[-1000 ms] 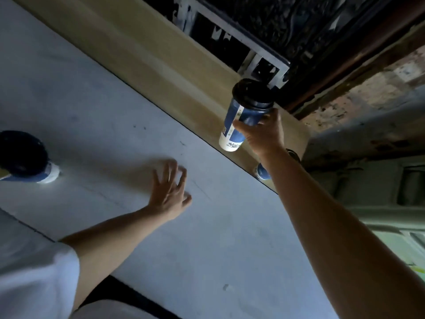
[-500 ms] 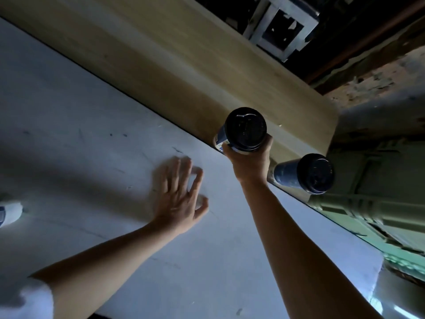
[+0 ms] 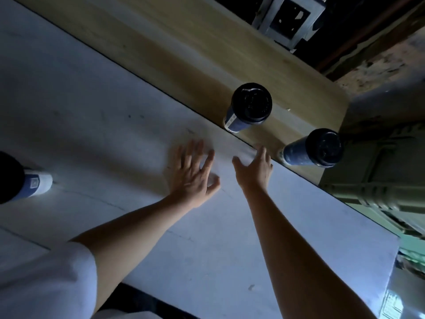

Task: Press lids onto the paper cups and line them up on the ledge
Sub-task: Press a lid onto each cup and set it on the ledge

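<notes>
Two blue-and-white paper cups with black lids stand upright on the wooden ledge [image 3: 174,56]: one [image 3: 249,107] near the ledge's front edge, another [image 3: 315,148] further right. A third lidded cup [image 3: 20,183] stands on the white table at the left edge of view. My right hand [image 3: 255,169] hovers open just in front of the ledge, below the first cup and apart from it. My left hand [image 3: 194,173] lies flat and open on the white table beside it.
The white table [image 3: 96,125] runs up to the ledge. A green crate [image 3: 381,187] sits right of the table's end. A metal frame [image 3: 289,19] and dark wall are behind the ledge.
My right hand has let go of the lidded cup, now standing on the ledge, and drawn back toward me. My left hand stays flat on the table.
</notes>
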Action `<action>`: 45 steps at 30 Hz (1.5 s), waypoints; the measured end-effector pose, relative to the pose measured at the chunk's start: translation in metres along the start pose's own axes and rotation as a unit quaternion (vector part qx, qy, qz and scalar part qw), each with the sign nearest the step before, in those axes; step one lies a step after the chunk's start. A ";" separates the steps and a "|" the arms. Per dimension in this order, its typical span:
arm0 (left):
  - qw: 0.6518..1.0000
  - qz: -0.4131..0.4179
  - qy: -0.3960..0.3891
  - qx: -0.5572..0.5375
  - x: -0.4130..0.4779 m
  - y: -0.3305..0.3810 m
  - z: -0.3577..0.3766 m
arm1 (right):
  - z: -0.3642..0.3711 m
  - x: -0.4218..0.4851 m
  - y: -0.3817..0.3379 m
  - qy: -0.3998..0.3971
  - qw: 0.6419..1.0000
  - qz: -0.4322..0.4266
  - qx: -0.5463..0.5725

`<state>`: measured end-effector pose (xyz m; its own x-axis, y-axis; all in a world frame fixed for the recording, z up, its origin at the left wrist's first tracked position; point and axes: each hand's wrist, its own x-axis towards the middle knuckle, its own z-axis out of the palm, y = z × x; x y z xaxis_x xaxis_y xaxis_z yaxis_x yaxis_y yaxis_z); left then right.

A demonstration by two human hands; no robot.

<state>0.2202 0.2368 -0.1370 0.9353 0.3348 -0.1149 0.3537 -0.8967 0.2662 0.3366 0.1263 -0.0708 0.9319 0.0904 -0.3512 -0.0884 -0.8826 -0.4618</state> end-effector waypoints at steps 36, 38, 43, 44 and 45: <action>0.991 -0.080 -0.104 -0.017 -0.294 -0.264 -0.095 | 0.132 -0.299 -0.049 -0.164 0.956 -0.104 -0.221; 0.995 -0.039 -0.087 -0.003 -0.286 -0.297 -0.107 | 0.154 -0.296 -0.090 -0.179 0.958 -0.097 -0.203; 0.994 -0.040 -0.098 0.013 -0.261 -0.365 -0.135 | 0.186 -0.301 -0.140 -0.193 0.962 -0.040 -0.187; 0.992 -0.054 -0.117 0.015 -0.256 -0.375 -0.138 | 0.187 -0.302 -0.142 -0.200 0.962 -0.025 -0.184; 0.990 -0.070 -0.125 0.010 -0.250 -0.382 -0.140 | 0.184 -0.302 -0.143 -0.206 0.962 -0.013 -0.177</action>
<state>-0.1471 0.5360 -0.0763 0.8431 0.3764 -0.3841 0.4773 -0.8528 0.2120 0.0033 0.3105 -0.0487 0.7079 0.2246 -0.6697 0.1253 -0.9730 -0.1939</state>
